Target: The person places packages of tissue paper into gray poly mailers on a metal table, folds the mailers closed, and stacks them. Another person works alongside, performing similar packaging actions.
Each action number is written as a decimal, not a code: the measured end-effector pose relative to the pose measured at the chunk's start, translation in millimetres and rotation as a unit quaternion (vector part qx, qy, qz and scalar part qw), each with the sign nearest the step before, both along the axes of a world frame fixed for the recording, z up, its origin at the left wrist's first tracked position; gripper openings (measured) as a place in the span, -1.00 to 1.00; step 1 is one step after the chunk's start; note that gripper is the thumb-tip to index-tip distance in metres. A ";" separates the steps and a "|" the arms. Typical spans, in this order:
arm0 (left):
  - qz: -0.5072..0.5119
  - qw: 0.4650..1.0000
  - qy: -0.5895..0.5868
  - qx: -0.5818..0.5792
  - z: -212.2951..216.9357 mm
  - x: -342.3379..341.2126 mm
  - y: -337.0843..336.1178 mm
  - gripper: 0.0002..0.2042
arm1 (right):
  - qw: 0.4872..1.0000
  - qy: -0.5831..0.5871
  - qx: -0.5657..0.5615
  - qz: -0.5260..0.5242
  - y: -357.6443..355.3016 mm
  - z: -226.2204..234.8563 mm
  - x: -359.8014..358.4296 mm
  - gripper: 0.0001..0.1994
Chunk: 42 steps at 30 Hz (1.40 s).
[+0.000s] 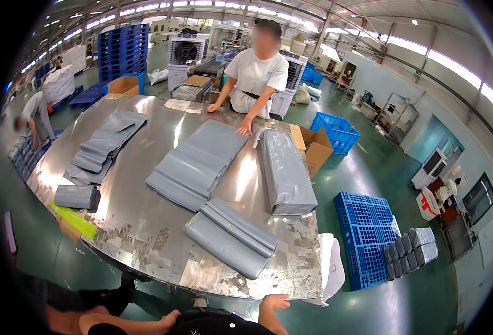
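My left hand is closed in a loose fist close to my body, below the table's near edge; nothing shows sticking out of it. My right hand rests at the near edge of the metal table, its fingers stretched out and holding nothing. The closest thing on the table is a folded stack of grey plastic bags. Beyond it lies a larger flat stack of grey plastic sheets. A long wrapped grey bundle stands along the right side.
Across the table a person leans with both hands on or near its far edge. Grey sheets and a grey roll lie on the left, beside a yellow-green bag. At right are a cardboard box, a blue crate and blue pallets.
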<state>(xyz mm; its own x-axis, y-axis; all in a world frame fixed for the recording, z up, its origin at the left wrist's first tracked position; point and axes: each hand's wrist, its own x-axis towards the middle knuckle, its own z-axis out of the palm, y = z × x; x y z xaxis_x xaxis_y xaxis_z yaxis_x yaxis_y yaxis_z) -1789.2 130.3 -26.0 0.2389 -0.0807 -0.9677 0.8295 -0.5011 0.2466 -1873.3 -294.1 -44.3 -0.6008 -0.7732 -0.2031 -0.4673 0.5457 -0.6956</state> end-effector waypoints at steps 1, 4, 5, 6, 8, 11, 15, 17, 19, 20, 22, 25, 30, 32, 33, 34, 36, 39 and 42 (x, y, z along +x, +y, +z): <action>0.007 1.000 -0.001 0.000 0.3 -3.6 2.3 -0.46 | 1.000 -0.011 -0.011 -0.001 1.4 -0.5 -0.7 -0.43; 0.045 0.999 -0.004 0.009 6.5 -16.7 4.4 -0.46 | 0.999 -0.033 -0.028 0.005 6.1 -0.9 0.8 -0.43; 0.058 0.998 0.005 0.020 20.9 -19.4 -0.5 -0.44 | 0.999 -0.032 -0.029 0.005 4.9 -2.0 0.0 -0.43; 0.064 0.997 0.012 0.031 40.7 -18.0 -9.5 -0.42 | 0.999 -0.031 -0.031 -0.002 1.4 -2.9 -2.4 -0.43; 0.061 0.998 0.018 0.027 67.1 -14.8 -17.1 -0.36 | 0.999 -0.020 -0.031 -0.002 -1.7 -7.9 -5.7 -0.43; 0.065 0.996 -0.011 0.053 84.6 -21.6 -24.7 -0.58 | 1.000 -0.015 -0.024 0.000 -2.3 -8.2 -4.4 -0.43; 0.060 0.997 0.036 0.029 74.5 -21.2 -11.7 -0.31 | 1.000 -0.001 -0.030 -0.001 -1.5 -10.7 -3.2 -0.42; 0.062 0.995 0.051 0.065 49.8 -26.3 -3.9 -0.29 | 1.000 -0.009 -0.024 0.005 3.0 -3.4 -0.2 -0.41; 0.058 0.995 0.035 0.075 60.3 -27.6 -9.9 -0.52 | 1.000 -0.010 -0.014 0.006 1.8 -0.2 -2.9 -0.41; 0.052 0.995 0.025 0.078 71.8 -27.2 -15.2 -0.55 | 1.000 -0.009 -0.005 0.004 -1.2 -1.7 -3.8 -0.42; 0.042 0.996 0.004 0.083 119.5 -24.5 -29.8 -0.57 | 1.000 -0.014 0.009 0.004 -0.8 0.2 -4.8 -0.42; 0.042 0.996 -0.014 0.080 127.6 -24.4 -30.1 -0.58 | 1.000 -0.027 0.014 0.003 2.5 7.5 -2.0 -0.43; 0.103 0.994 0.035 0.032 65.1 -28.1 -11.0 -0.61 | 1.000 -0.012 -0.011 -0.002 4.6 12.9 1.3 -0.46; 0.111 0.993 0.034 0.027 61.3 -28.6 -10.1 -0.61 | 1.000 -0.022 -0.014 -0.001 5.5 15.4 2.1 -0.46; 0.109 0.993 0.032 0.028 64.9 -28.1 -11.9 -0.61 | 1.000 -0.027 -0.016 -0.001 4.9 13.6 0.7 -0.47; 0.108 0.993 0.031 0.030 68.6 -27.7 -13.6 -0.61 | 1.000 -0.023 -0.012 0.001 3.8 11.9 -0.2 -0.47; 0.103 0.994 0.027 0.027 77.0 -26.8 -16.5 -0.61 | 1.000 -0.017 -0.003 0.005 1.6 9.1 -0.3 -0.47; 0.091 0.996 0.017 0.018 81.3 -25.6 -17.0 -0.60 | 1.000 -0.019 -0.007 0.005 2.8 8.1 0.0 -0.46; 0.077 0.997 0.001 0.010 77.2 -25.3 -14.9 -0.59 | 1.000 -0.022 0.000 0.007 3.8 12.4 1.2 -0.46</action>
<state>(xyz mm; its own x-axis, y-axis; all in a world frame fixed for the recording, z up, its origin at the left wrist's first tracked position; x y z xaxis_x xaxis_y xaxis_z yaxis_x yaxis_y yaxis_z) -1814.5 115.4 51.2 0.2444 -0.0240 -0.9694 0.8974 -0.3731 0.2355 -1872.1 -290.3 -31.9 -0.5808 -0.7812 -0.2288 -0.4439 0.5395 -0.7154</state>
